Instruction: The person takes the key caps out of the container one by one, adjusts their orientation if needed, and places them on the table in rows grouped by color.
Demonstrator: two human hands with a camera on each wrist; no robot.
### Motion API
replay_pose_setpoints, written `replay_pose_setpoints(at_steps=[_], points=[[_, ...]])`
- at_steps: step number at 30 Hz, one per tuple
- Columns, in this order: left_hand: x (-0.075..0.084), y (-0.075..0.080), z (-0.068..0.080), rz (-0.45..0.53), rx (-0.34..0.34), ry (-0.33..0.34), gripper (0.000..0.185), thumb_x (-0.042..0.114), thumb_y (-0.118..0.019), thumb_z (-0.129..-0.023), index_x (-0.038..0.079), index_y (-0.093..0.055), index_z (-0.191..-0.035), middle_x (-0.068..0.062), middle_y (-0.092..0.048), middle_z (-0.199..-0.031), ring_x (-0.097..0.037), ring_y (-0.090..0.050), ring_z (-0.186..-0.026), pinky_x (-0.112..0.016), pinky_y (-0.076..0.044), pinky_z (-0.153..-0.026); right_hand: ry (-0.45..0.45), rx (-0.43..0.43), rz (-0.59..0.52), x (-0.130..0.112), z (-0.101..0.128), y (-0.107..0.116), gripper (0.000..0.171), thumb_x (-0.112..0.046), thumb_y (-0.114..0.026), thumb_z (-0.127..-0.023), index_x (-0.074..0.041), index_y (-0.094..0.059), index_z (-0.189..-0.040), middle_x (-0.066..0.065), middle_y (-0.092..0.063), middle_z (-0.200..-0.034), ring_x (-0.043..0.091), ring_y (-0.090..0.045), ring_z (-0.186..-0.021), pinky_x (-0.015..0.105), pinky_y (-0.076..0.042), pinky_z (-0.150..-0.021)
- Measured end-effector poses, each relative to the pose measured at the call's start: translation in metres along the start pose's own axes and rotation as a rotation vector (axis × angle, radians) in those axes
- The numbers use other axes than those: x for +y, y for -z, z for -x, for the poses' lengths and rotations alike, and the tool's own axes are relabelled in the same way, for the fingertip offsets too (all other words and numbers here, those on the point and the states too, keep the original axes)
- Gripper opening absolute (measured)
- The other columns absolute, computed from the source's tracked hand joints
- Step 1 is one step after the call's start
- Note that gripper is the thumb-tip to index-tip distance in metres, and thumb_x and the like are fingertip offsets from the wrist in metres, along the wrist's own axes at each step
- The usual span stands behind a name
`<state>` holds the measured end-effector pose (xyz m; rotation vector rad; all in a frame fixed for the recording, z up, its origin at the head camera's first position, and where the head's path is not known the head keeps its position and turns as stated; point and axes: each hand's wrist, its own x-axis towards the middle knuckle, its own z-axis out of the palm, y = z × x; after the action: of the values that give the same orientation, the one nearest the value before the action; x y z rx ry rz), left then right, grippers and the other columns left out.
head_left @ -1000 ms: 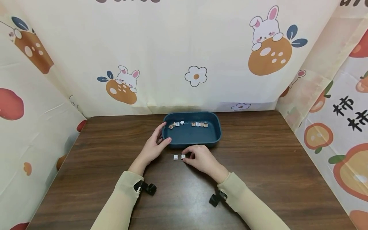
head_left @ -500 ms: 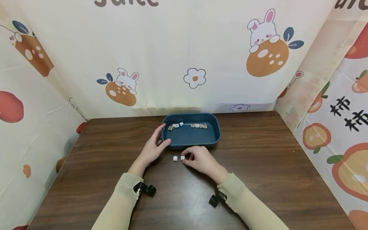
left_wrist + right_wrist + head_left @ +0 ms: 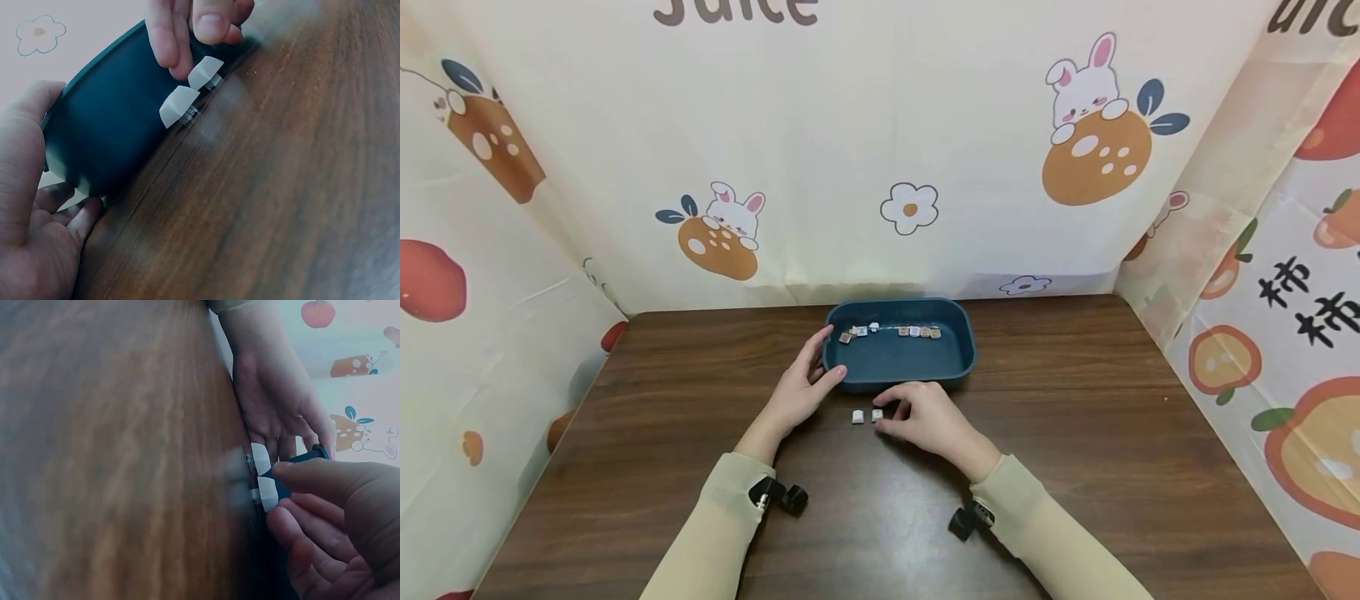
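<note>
Sleeves of pale cloth come in from the near edge of the brown wooden surface, each with a small black camera mount at the wrist. Ahead of them the right hand rests on the surface with its fingers curled, the fingertips pinching the right one of two white keycaps. The other keycap lies just beside it on the left, close but with a small gap, untouched. Both keycaps sit on the surface just in front of the near wall of a dark blue tray. The left hand lies spread at the tray's near left corner, thumb against the near wall and fingers reaching up along the left side, steadying it. Inside the tray, along its far wall, a row of small keycaps lies in a line, some white, some brownish. Beyond the tray a cream curtain printed with rabbits, oranges and flowers closes off the back and both sides.
</note>
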<state>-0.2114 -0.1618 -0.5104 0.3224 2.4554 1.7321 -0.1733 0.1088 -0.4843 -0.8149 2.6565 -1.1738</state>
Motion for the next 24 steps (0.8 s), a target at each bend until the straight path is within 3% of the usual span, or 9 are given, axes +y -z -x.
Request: replay_pose_setpoints(at_steps=[6,12,17,24], points=[[0.0,0.0,0.002,-0.003,0.008,-0.02,0.077,0.036,-0.07,-0.11,0.032,-0.028,-0.174,-0.014,-0.03,-0.178,-0.037,-0.04,-0.159,-0.056,-0.037,-0.126,-0.01,-0.03,-0.06,-0.003,0.002,0.006,0.026,-0.02,-0.088,-0.095,-0.012,-0.083,-0.119,-0.003,-0.077,-0.093,0.007,-0.067,-0.072,0.028,-0.059,-0.06],[0.001,0.0,0.004,-0.011,0.016,-0.029,0.074,0.036,-0.07,-0.11,0.033,-0.03,-0.173,-0.014,-0.033,-0.177,-0.036,-0.04,-0.159,-0.057,-0.038,-0.126,0.019,-0.028,-0.12,-0.005,0.003,0.016,0.027,-0.02,-0.089,-0.095,-0.01,-0.083,-0.119,0.003,-0.082,-0.106,0.006,-0.071,-0.079,0.028,-0.061,-0.065],[0.001,-0.002,0.002,-0.016,0.016,-0.029,0.073,0.035,-0.069,-0.11,0.035,-0.03,-0.172,-0.013,-0.032,-0.177,-0.036,-0.039,-0.16,-0.057,-0.037,-0.126,0.041,0.009,-0.146,-0.008,0.006,0.029,0.028,-0.022,-0.09,-0.094,-0.01,-0.083,-0.118,0.004,-0.082,-0.109,0.007,-0.072,-0.082,0.029,-0.062,-0.07],[-0.002,-0.002,0.001,-0.02,0.021,-0.031,0.074,0.034,-0.07,-0.11,0.034,-0.03,-0.172,-0.011,-0.031,-0.178,-0.036,-0.036,-0.161,-0.057,-0.036,-0.126,0.073,0.09,-0.151,-0.01,0.007,0.04,0.02,-0.018,-0.091,-0.092,-0.011,-0.084,-0.109,-0.007,-0.081,-0.1,0.009,-0.071,-0.08,0.03,-0.062,-0.071]])
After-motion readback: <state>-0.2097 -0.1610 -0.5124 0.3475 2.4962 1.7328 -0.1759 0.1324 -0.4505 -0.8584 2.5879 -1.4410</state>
